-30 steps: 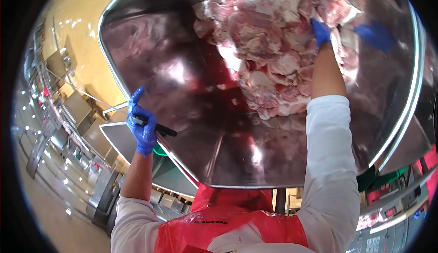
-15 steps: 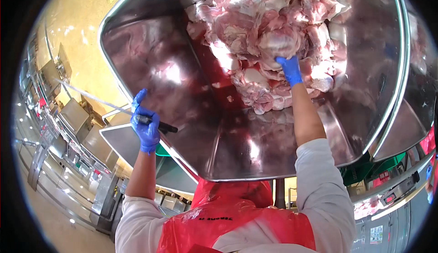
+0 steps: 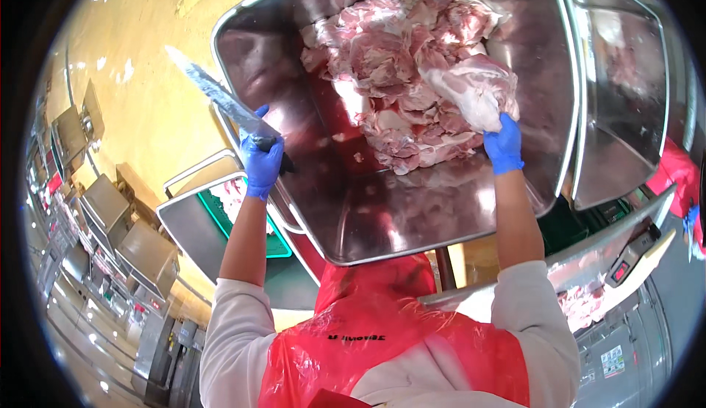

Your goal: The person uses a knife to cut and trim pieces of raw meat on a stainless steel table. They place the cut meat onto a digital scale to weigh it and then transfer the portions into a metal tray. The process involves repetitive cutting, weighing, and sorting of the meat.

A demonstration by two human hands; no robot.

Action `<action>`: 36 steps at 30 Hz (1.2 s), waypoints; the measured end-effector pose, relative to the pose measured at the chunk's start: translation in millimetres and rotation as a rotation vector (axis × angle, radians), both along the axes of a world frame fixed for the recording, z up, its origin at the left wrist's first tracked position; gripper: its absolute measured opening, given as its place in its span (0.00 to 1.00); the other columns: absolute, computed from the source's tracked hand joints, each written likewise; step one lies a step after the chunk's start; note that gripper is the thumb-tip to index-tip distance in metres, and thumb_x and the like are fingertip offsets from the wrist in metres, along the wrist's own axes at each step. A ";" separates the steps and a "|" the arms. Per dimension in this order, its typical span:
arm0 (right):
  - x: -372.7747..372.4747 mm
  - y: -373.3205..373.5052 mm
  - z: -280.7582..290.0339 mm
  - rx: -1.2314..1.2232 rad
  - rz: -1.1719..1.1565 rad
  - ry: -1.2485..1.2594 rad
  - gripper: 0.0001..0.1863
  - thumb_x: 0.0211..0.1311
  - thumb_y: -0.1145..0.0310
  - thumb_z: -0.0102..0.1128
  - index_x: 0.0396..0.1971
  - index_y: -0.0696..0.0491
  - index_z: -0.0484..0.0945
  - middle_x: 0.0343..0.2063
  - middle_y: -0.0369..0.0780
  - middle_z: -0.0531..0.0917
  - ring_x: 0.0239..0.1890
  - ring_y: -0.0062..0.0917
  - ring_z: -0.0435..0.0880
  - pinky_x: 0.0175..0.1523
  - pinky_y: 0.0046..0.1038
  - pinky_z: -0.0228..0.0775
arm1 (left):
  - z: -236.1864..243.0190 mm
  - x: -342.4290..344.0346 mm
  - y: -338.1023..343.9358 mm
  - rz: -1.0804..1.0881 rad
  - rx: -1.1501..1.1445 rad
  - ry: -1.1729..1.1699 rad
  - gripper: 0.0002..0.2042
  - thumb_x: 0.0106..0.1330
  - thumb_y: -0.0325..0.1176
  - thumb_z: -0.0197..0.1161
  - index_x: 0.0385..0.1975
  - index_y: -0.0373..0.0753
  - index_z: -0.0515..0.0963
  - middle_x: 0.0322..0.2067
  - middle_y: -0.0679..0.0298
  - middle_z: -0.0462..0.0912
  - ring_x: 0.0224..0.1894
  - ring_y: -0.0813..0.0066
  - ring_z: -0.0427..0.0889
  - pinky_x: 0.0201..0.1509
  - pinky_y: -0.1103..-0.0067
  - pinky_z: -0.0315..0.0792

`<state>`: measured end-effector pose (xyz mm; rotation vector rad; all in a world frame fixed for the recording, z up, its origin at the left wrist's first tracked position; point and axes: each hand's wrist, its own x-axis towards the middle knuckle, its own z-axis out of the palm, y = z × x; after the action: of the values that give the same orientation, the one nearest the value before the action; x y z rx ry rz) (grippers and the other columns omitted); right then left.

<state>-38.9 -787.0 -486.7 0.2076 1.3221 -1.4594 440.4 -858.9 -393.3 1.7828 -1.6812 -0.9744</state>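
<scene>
My left hand (image 3: pixel 262 159), in a blue glove, is closed round the dark handle of a long knife (image 3: pixel 213 90), whose blade points up and away to the far left. It is at the left rim of a deep metal bin (image 3: pixel 382 235). My right hand (image 3: pixel 504 144), also gloved in blue, grips the lower end of a large piece of raw meat (image 3: pixel 478 91) with a pale, fatty surface. That piece is raised at the right side of the meat pile (image 3: pixel 390 62) inside the bin. Red liquid shows on the bin's floor left of the pile.
Left of the bin, a metal table holds a green tray (image 3: pixel 278 246) with meat in it. A second metal bin (image 3: pixel 621 99) stands at the right, with a scale-like device (image 3: pixel 632 257) below it. Another person's red garment (image 3: pixel 675 176) shows at the right edge.
My right hand has lifted the piece of meat off the pile and moved it right. The knife in my left hand has turned, showing more of its blade. The view has shifted.
</scene>
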 end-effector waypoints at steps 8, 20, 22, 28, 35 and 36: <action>-39.3 116.6 287.7 -0.197 -0.048 0.411 0.30 0.58 0.74 0.48 0.64 0.58 0.63 0.59 0.45 0.74 0.62 0.39 0.73 0.68 0.45 0.64 | -41.0 22.3 2.7 -0.081 -0.175 -0.098 0.18 0.47 0.27 0.68 0.41 0.36 0.78 0.41 0.53 0.77 0.42 0.54 0.77 0.53 0.66 0.69; -76.3 505.6 358.6 -0.276 -0.138 0.727 0.28 0.56 0.74 0.62 0.59 0.52 0.70 0.52 0.42 0.79 0.53 0.31 0.79 0.57 0.34 0.74 | 79.5 -103.5 98.3 -0.376 -0.082 0.331 0.19 0.53 0.22 0.65 0.47 0.33 0.75 0.37 0.65 0.80 0.36 0.76 0.77 0.45 0.77 0.73; -94.6 599.9 275.7 0.642 0.740 1.887 0.21 0.58 0.76 0.57 0.53 0.53 0.77 0.47 0.39 0.82 0.49 0.29 0.81 0.56 0.31 0.73 | 119.1 -148.2 144.7 -0.478 0.025 0.586 0.15 0.54 0.22 0.64 0.42 0.35 0.75 0.33 0.67 0.79 0.35 0.79 0.76 0.43 0.79 0.72; -21.9 642.8 206.3 0.218 0.001 0.990 0.19 0.55 0.85 0.56 0.48 0.59 0.78 0.39 0.36 0.85 0.44 0.17 0.79 0.50 0.24 0.72 | 201.5 -181.6 253.2 -0.909 0.145 0.384 0.10 0.55 0.20 0.62 0.38 0.36 0.75 0.26 0.70 0.77 0.32 0.83 0.75 0.37 0.81 0.70; 40.6 690.5 303.0 0.432 -0.045 1.473 0.18 0.47 0.71 0.68 0.43 0.50 0.82 0.53 0.49 0.76 0.55 0.43 0.74 0.59 0.40 0.68 | 249.3 -202.3 393.4 -1.096 0.401 0.210 0.16 0.56 0.24 0.64 0.45 0.32 0.76 0.34 0.69 0.81 0.36 0.83 0.77 0.43 0.79 0.73; 62.7 672.5 307.1 0.392 0.052 1.451 0.18 0.47 0.67 0.70 0.43 0.48 0.82 0.57 0.50 0.72 0.60 0.47 0.70 0.61 0.45 0.65 | 247.8 -212.0 410.7 -1.121 0.450 0.077 0.16 0.56 0.25 0.64 0.46 0.32 0.76 0.35 0.68 0.82 0.37 0.82 0.78 0.44 0.78 0.73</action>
<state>23.8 -114.5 -179.6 -0.7936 2.7129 -1.2180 228.4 -448.2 -145.5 0.8493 -2.5785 -1.9471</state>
